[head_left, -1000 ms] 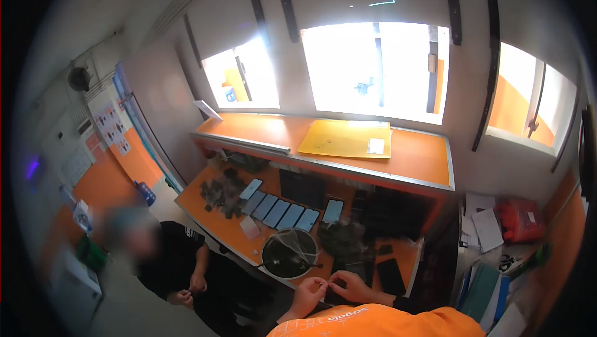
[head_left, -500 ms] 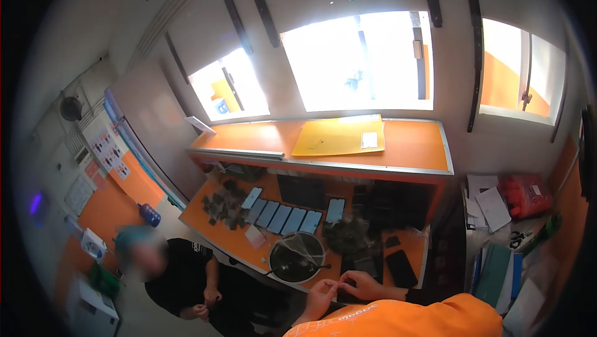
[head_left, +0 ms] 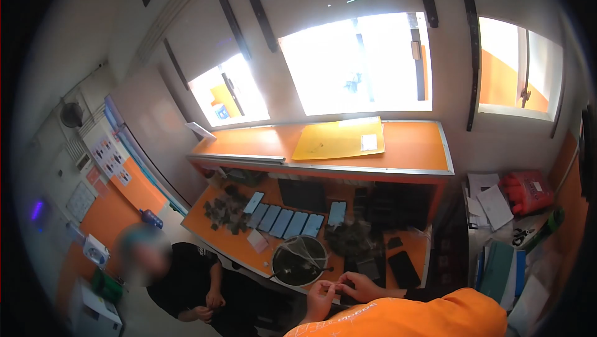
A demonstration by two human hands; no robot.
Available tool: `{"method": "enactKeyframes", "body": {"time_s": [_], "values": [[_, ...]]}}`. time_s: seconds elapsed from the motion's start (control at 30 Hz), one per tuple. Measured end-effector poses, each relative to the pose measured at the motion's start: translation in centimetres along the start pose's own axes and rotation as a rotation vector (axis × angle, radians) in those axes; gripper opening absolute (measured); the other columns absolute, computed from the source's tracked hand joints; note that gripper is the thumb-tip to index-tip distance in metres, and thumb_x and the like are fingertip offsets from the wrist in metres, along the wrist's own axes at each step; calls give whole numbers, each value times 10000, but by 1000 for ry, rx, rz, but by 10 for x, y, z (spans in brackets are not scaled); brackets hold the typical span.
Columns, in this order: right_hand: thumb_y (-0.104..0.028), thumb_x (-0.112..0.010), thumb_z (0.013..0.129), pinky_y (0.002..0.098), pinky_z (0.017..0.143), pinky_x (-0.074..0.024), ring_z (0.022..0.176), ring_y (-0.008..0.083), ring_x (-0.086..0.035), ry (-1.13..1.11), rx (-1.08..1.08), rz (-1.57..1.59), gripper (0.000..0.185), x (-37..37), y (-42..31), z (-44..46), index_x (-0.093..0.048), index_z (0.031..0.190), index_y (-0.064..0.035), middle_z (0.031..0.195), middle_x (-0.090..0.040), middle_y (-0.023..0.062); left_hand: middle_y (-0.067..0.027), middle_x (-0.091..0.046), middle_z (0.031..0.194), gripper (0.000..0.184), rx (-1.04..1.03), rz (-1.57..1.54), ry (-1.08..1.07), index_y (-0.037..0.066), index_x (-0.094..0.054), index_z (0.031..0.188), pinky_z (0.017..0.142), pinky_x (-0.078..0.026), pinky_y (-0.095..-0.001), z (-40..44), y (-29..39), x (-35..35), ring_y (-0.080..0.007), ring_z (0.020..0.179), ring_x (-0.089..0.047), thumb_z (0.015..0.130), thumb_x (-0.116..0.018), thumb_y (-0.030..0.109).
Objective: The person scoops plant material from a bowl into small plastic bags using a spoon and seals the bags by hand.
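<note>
Close to the table's front edge, my left hand (head_left: 320, 299) and my right hand (head_left: 362, 288) meet with fingers pinched together. Whatever lies between the fingertips is too small to make out. Left of them stands a round container (head_left: 274, 261), dark inside, with clear plastic and a dark stick-like piece across it. Behind my hands sits a heap of dark pieces in clear plastic (head_left: 347, 237). A black phone-like slab (head_left: 404, 269) lies right of my right hand.
Several pale blue phone-shaped slabs (head_left: 282, 223) lie in a row, beside a pile of dark scraps (head_left: 226, 209). A yellow envelope (head_left: 336, 140) rests on the orange shelf (head_left: 410, 144). A co-worker in black (head_left: 186, 281) stands left. Scissors (head_left: 521, 234) and folders (head_left: 499, 268) are at right.
The view has shifted slightly, so the table sits a little lower. My hands stay together at nearly the same place, fingers slightly moved. The co-worker's hands have moved slightly right.
</note>
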State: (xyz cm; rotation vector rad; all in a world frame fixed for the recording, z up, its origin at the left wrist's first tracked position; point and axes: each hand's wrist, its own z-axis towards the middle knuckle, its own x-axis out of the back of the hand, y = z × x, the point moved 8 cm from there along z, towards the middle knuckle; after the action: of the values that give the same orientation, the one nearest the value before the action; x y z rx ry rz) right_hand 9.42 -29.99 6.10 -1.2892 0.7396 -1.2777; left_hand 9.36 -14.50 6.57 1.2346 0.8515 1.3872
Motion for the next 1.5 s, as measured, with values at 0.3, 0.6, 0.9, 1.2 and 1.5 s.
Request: {"method": "enactKeyframes", "body": {"time_s": [0.3,0.6,0.9,1.2,1.5], "values": [[-176,-673,930,316,779,-526,873,189,-671,-57,-74,-78,210,-5,10,1,-608,1057,-23,949,-688,106,-71,-698,920,114,129,-57,-3,5,-632,967,810,-522,-280,-2,-11,6,-138,886,-680,921,-677,99],[-221,-715,919,301,744,-526,840,176,-672,-28,-40,13,234,-12,19,6,-636,1032,-33,930,-692,117,-64,-701,983,167,141,-3,-63,12,-669,1014,847,-510,-271,-4,-29,5,-131,928,-667,897,-720,119],[-193,-701,929,300,743,-516,835,145,-642,-35,-31,7,216,-11,11,3,-625,1041,-25,918,-677,88,-72,-708,932,136,147,-69,-33,9,-657,1006,793,-528,-276,-7,-15,6,-136,878,-683,913,-710,94],[-157,-687,921,297,764,-519,853,155,-650,-41,-56,17,202,-3,8,4,-619,1051,-19,934,-680,98,-47,-711,957,138,221,-160,-67,27,-641,1028,796,-529,-248,-10,-23,3,-101,897,-675,932,-699,108],[-138,-668,930,303,819,-509,906,176,-659,-162,10,17,156,-4,-3,3,-640,1030,-21,964,-684,104,-22,-696,887,137,231,-176,-62,27,-640,998,752,-527,-234,-11,-17,1,-73,853,-662,925,-699,126]]}}
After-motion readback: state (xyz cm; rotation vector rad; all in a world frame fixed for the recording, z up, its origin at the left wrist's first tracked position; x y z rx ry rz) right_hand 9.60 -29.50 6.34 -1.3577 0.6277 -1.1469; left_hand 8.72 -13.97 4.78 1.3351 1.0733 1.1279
